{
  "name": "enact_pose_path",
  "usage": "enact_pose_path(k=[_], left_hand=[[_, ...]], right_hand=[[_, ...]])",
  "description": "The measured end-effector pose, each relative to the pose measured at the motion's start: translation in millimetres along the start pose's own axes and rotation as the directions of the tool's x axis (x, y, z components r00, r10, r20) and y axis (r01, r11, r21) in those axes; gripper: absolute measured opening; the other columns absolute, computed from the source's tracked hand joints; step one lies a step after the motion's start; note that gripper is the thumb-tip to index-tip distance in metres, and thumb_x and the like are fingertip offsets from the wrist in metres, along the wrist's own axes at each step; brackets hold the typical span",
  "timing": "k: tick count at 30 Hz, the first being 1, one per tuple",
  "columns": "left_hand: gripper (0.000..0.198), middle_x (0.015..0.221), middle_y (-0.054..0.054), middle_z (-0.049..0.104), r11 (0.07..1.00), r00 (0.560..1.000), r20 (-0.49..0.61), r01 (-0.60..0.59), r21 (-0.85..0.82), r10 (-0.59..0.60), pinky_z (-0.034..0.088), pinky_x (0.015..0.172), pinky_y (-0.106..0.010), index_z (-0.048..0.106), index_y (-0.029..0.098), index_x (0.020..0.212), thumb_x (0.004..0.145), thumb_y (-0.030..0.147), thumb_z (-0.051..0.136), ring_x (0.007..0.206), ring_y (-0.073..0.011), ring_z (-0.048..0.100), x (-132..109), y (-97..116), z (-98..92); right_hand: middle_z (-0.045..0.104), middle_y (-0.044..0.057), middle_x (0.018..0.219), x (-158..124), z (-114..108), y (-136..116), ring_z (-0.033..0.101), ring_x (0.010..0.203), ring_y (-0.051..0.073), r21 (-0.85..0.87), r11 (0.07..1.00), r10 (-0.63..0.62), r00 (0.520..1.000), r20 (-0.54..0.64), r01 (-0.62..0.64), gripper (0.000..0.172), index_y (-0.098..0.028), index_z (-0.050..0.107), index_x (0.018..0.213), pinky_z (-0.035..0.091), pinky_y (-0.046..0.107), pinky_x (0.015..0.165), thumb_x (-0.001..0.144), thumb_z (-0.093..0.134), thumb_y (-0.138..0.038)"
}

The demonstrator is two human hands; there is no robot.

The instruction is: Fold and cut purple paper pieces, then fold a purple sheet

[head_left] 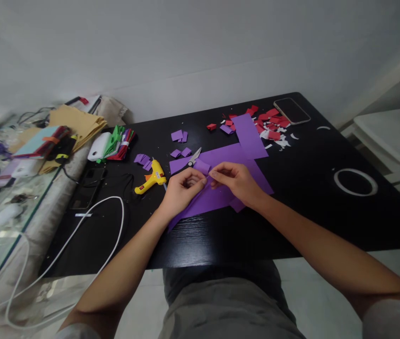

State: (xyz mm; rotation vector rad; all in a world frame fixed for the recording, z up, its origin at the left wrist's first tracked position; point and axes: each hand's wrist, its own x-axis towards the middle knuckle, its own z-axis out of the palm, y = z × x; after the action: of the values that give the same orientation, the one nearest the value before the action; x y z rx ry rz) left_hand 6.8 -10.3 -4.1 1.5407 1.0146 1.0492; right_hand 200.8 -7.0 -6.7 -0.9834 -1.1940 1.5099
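Observation:
My left hand (184, 187) and my right hand (237, 182) are close together over a large purple paper sheet (217, 200). Thumb and fingers are pinched on both hands, and the fingertips almost meet. A small piece of purple paper (201, 166) shows at the fingertips, its lower edge partly hidden by them. Just beyond it, a pair of scissors (195, 157) lies on the paper with its blades pointing away. To the left of my left hand rests a yellow glue gun (153, 178).
Folded purple pieces (179, 136) lie behind the scissors. Red and white scraps (272, 123) are heaped at the back right beside a phone (292, 110). A white cable (120, 221) loops at left; a tape ring (355, 182) lies at right. Bundled coloured paper (119, 143) sits back left.

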Motion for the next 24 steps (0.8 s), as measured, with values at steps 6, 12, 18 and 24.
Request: enact_pose_path(k=[6,12,18,24], left_hand=[[0.023,0.074,-0.001,0.070,0.999,0.999,0.001,0.038,-0.039,-0.038,0.051,0.067,-0.024,0.072,0.016,0.086,0.082,0.036,0.082,0.067,-0.0117,0.063,0.4,0.9,-0.8],[0.023,0.072,-0.001,0.068,1.000,0.999,-0.043,0.026,0.016,-0.025,0.049,0.063,-0.024,0.073,0.016,0.084,0.083,0.037,0.081,0.064,-0.0112,0.060,-1.7,0.4,0.0],[0.022,0.072,-0.001,0.068,0.998,0.997,-0.074,0.011,0.061,-0.006,0.048,0.061,-0.023,0.073,0.016,0.083,0.083,0.036,0.080,0.063,-0.0104,0.058,-2.8,1.2,1.4],[0.025,0.077,-0.003,0.072,0.998,0.998,-0.046,0.038,0.041,-0.036,0.051,0.065,-0.024,0.074,0.015,0.089,0.085,0.039,0.078,0.068,-0.0127,0.064,-2.8,0.6,1.6]], right_hand=[[0.072,0.000,0.070,0.2,0.9,1.5,0.070,0.067,0.016,-0.022,0.999,-0.048,0.999,0.011,0.048,0.035,-0.020,0.074,0.082,0.063,0.034,0.074,0.075,0.088,-0.052],[0.072,0.001,0.070,-0.7,2.6,2.3,0.071,0.067,0.017,-0.035,0.997,-0.063,0.998,-0.002,0.063,0.036,-0.020,0.074,0.082,0.063,0.037,0.076,0.076,0.087,-0.053],[0.073,0.000,0.072,-1.4,4.2,1.9,0.071,0.067,0.017,-0.006,0.999,-0.041,0.999,-0.016,0.041,0.039,-0.020,0.073,0.083,0.064,0.036,0.075,0.073,0.088,-0.055],[0.072,0.000,0.073,-2.1,5.9,0.8,0.071,0.067,0.016,-0.008,0.998,-0.069,0.998,-0.013,0.069,0.038,-0.021,0.072,0.082,0.065,0.036,0.075,0.074,0.089,-0.053]])
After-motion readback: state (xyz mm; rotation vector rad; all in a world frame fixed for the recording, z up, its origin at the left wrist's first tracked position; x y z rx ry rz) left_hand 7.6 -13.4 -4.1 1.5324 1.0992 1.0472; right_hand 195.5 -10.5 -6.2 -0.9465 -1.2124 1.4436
